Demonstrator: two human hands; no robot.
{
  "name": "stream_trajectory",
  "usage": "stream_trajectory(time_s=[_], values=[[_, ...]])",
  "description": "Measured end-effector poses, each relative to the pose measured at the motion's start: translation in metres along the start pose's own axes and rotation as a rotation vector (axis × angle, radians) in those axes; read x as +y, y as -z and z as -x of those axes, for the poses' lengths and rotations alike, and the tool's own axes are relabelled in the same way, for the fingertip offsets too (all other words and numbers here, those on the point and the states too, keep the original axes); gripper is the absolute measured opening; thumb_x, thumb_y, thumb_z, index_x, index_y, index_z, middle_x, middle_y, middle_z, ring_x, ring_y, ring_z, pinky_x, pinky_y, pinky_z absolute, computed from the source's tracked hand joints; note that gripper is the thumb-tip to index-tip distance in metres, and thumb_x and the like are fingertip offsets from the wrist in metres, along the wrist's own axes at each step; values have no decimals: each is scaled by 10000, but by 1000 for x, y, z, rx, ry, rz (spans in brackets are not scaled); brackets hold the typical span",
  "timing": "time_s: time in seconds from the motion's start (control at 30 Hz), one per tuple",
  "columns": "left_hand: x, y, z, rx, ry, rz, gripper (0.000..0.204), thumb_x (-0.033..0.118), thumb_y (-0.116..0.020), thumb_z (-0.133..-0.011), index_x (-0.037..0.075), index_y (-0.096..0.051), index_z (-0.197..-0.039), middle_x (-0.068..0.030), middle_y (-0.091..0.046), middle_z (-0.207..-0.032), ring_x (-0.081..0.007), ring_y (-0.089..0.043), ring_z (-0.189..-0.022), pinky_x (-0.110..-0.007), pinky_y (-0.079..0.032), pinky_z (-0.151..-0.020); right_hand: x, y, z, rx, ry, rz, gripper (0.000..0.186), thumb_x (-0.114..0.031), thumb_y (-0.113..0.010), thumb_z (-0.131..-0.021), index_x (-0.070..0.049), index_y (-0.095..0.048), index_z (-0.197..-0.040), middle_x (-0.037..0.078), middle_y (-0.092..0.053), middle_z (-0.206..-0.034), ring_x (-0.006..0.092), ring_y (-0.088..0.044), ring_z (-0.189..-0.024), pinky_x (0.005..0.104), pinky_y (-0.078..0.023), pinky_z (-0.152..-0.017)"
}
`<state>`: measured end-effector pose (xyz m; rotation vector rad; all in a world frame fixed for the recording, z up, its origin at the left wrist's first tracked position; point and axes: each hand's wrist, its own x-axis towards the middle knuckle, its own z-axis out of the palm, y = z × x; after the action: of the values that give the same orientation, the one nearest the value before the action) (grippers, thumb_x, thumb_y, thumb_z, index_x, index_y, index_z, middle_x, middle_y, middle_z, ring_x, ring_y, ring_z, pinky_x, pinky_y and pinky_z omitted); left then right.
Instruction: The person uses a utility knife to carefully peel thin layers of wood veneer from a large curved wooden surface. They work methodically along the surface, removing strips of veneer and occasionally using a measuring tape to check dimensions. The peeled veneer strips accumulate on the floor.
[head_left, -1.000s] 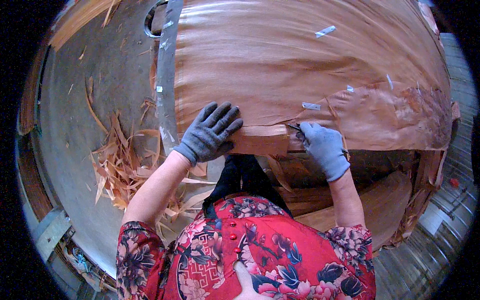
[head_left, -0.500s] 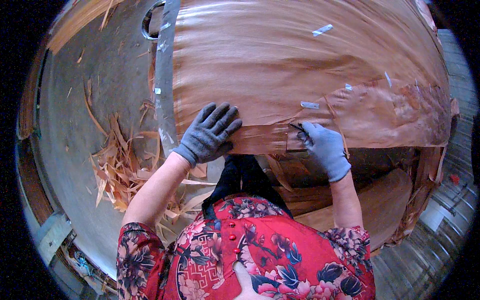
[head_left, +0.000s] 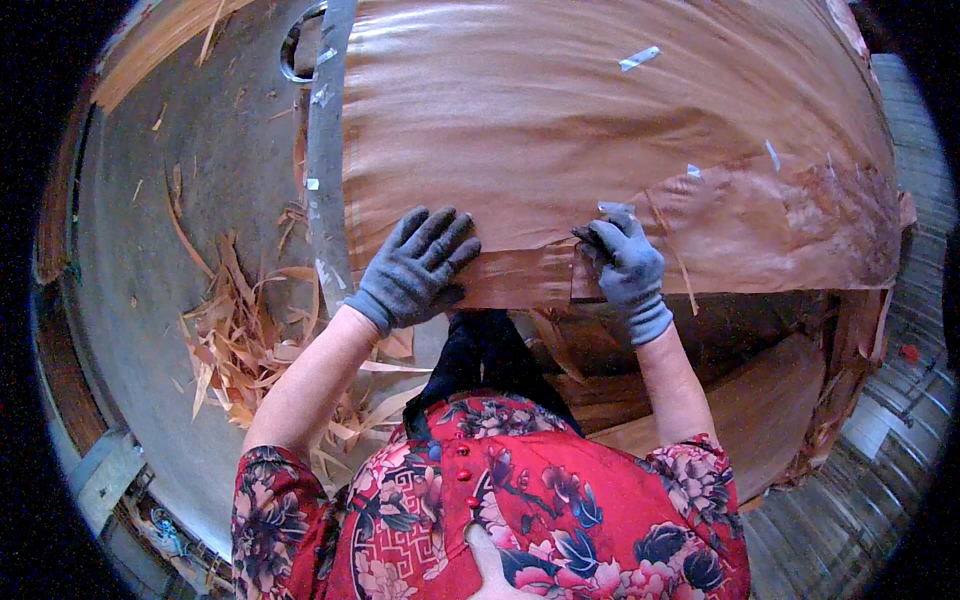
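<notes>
A large, thin brown wood veneer sheet (head_left: 540,130) covers the work surface in front of me. My left hand (head_left: 418,262), in a grey glove, lies flat with fingers spread on its near left part. My right hand (head_left: 625,262), gloved too, is closed over the near edge, with its dark fingertips pinched together. What they hold, if anything, I cannot make out. Between my hands runs a darker veneer strip (head_left: 520,278) along the near edge, its right end cut square beside my right fingers. A patched veneer piece (head_left: 780,235) lies to the right, with a narrow loose sliver (head_left: 673,252) on it.
Short pale tape pieces (head_left: 640,59) dot the sheet. A grey strip (head_left: 328,130) borders its left side, with a dark ring-shaped thing (head_left: 291,45) at the far end. Veneer scraps (head_left: 240,345) are heaped on the left. More veneer (head_left: 740,400) lies below the near edge, right of my legs.
My right hand has moved slightly left and away from me, its fingers more curled, now over the near tape piece. My left hand stays almost where it was.
</notes>
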<state>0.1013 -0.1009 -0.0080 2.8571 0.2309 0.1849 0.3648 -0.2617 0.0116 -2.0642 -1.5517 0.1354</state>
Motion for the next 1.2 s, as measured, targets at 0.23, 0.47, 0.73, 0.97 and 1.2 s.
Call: stream_trajectory(time_s=[0.23, 0.47, 0.73, 0.97, 1.2], values=[[1, 1, 0, -8, 0, -17, 675, 389, -636, -705, 122, -464, -1301, -141, -371, -1419, -337, -313, -1323, -497, -206, -1100, -1, 4, -11, -162, 97, 99, 149, -121, -625, -773, -119, -621, -922, 116, -593, -906, 313, -614, -768, 371, -502, -584], [0, 0, 0, -8, -1, -11, 680, 399, -633, -707, 120, -463, -1303, -140, -361, -1424, -337, -313, -1322, -496, -204, -1101, 6, 4, -15, -247, 139, 166, 186, -89, -607, -775, -86, -591, -960, 118, -593, -903, 318, -615, -732, 371, -500, -574], [0, -1, 1, -7, 9, -17, 704, 405, -651, -697, 131, -455, -1315, -131, -363, -1424, -330, -315, -1323, -498, -211, -1098, 3, 24, -9, -80, 60, 25, 189, -93, -645, -779, -87, -632, -967, 119, -626, -1034, 283, -644, -781, 342, -520, -605], [2, 3, -2, -15, 12, 1, 693, 387, -654, -695, 138, -458, -1312, -129, -367, -1421, -329, -319, -1321, -496, -211, -1098, -2, 4, -5, -64, 82, 33, 131, -123, -690, -737, -107, -633, -854, 90, -616, -908, 291, -625, -695, 341, -503, -564], [2, 2, -1, -30, 19, -15, 697, 382, -652, -695, 130, -455, -1314, -132, -364, -1423, -329, -310, -1326, -497, -206, -1100, -1, 1, -6, -189, 54, 133, 114, -88, -629, -754, -101, -575, -853, 123, -589, -892, 328, -607, -680, 388, -478, -533]])
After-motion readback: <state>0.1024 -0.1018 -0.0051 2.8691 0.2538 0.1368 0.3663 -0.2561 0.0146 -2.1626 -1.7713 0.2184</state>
